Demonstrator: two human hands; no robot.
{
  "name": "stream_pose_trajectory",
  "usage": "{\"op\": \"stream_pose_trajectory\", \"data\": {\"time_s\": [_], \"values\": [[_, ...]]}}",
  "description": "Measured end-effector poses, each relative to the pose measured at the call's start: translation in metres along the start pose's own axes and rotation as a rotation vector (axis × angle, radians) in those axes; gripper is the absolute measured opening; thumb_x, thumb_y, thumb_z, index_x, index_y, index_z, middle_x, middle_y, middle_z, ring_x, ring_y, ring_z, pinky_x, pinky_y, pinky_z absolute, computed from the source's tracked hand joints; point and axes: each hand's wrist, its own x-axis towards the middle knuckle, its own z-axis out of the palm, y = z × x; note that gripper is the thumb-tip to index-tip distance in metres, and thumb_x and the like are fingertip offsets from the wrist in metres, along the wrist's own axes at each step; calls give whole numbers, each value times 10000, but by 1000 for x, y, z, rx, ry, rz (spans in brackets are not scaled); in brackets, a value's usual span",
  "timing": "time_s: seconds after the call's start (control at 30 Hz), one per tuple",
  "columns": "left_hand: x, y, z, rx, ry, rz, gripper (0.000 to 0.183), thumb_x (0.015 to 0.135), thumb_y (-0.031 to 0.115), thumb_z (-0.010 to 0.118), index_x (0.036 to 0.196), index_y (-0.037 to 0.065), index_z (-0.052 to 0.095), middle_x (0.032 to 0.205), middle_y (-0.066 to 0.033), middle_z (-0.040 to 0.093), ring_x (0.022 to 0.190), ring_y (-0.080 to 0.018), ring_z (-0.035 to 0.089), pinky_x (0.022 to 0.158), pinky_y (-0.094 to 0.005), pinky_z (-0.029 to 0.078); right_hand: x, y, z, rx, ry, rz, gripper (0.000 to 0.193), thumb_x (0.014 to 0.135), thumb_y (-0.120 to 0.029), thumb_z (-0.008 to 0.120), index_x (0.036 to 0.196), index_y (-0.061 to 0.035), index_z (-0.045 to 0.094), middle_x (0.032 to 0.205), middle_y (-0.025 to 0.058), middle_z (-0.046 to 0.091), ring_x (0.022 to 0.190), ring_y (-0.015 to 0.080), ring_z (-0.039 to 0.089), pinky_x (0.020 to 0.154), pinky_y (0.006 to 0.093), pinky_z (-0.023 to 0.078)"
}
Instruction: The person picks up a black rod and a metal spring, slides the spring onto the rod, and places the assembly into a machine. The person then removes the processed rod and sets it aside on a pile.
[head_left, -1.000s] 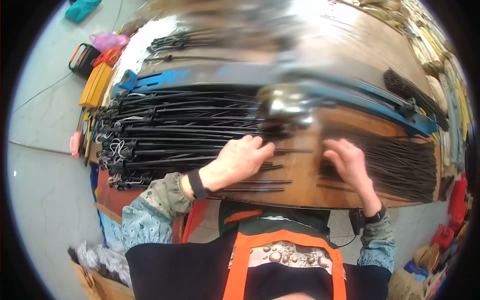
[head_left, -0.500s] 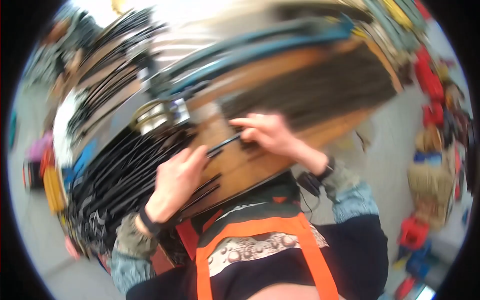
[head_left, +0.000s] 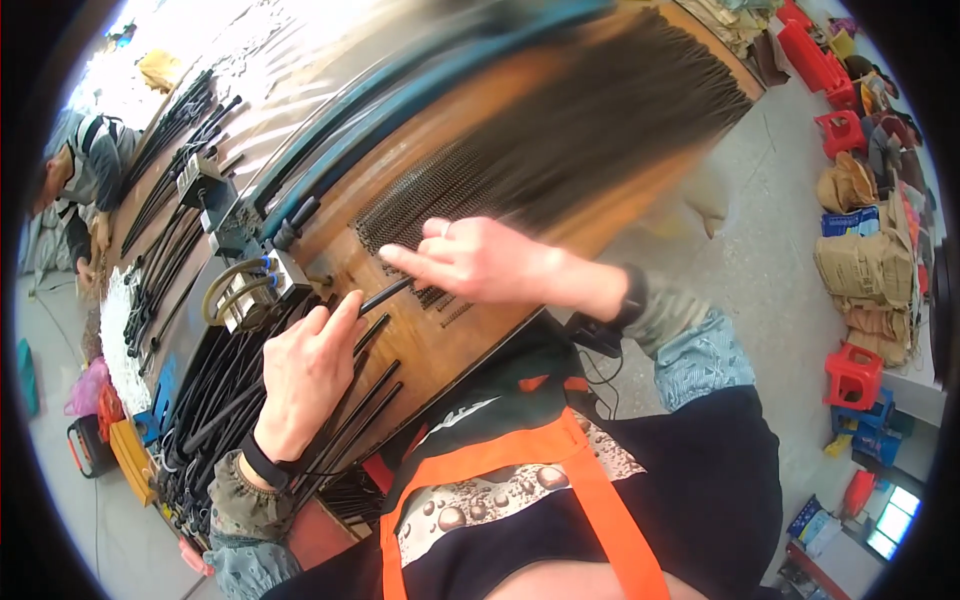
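Note:
My left hand [head_left: 305,380] is closed around a thin black rod [head_left: 386,294], which slants up to the right from its fingertips. At the rod's other end, my right hand [head_left: 480,262] grips it near the thumb, with the index finger stretched out over the springs. Under and beyond that hand, a wide bed of dark coil springs [head_left: 430,190] lies side by side on the wooden table [head_left: 400,345]. Its far part is smeared by motion. Several black rods [head_left: 375,400] lie by my left hand, with a thick heap of them [head_left: 215,400] farther left.
A metal fixture [head_left: 265,295] with curved hoses stands beyond my left hand. A blue rail [head_left: 370,120] runs along the table's far side. Another person [head_left: 100,160] works at the far left. Red stools [head_left: 853,375] and cardboard [head_left: 865,255] stand on the right-hand floor.
The view has swung, so both hands and the rod appear farther left. More of the springs shows sharply now. Both hands remain at the rod.

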Motion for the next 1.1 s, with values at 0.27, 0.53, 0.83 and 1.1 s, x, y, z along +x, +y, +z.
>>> {"op": "stream_pose_trajectory", "data": {"time_s": [0.27, 0.53, 0.83, 1.1], "values": [[60, -22, -51, 195, 200, 148, 278, 846, 43, 623, 1123, 61, 611, 775, -104, 509, 687, -305, 563, 565, -396, 463, -33, 93, -30, -104, 262, 293, 514, 816, -330, 748, 1260, -109, 610, 744, 32, 618, 676, 197, 611, 561, 313, 518], [126, -25, -17, 216, 180, 285, 318, 862, 50, 622, 1179, 62, 596, 773, -99, 514, 698, -292, 565, 618, -395, 482, -52, 164, -61, -162, 295, 394, 498, 784, -396, 776, 1190, -145, 633, 718, 67, 645, 601, 205, 625, 558, 316, 521], [119, -42, -22, 213, 124, 203, 370, 844, 65, 637, 1211, 109, 612, 732, -91, 496, 702, -268, 570, 608, -389, 472, -33, 158, -28, -353, 181, 569, 504, 816, -368, 757, 1236, -132, 610, 701, 39, 588, 593, 195, 610, 554, 310, 505], [70, -60, -48, 315, 204, 107, 351, 840, 79, 652, 1180, 163, 648, 707, -77, 479, 672, -253, 556, 582, -382, 451, 18, 87, -31, 526, 140, 393, 252, 870, -325, 684, 1018, -124, 719, 710, 56, 646, 681, 222, 574, 661, 367, 483]]}}
